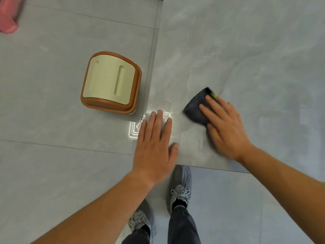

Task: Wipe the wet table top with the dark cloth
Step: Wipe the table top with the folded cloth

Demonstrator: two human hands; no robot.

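Observation:
The grey marble-look table top (pixel 246 59) fills the right half of the head view, with its near corner at bottom centre. A wet, glossy patch (pixel 163 106) shines near the table's left edge. The dark folded cloth (pixel 197 108), with a small yellow tag, lies flat on the table. My right hand (pixel 226 125) presses down on the cloth with straight, spread fingers; part of the cloth is hidden under the palm. My left hand (pixel 154 143) rests flat on the table's near left corner, fingers straight, holding nothing.
A stool (pixel 110 81) with a cream seat and orange-brown rim stands on the floor just left of the table edge. A pink object (pixel 8 16) sits at the top left. My feet in grey shoes (pixel 180 187) stand below the table's corner.

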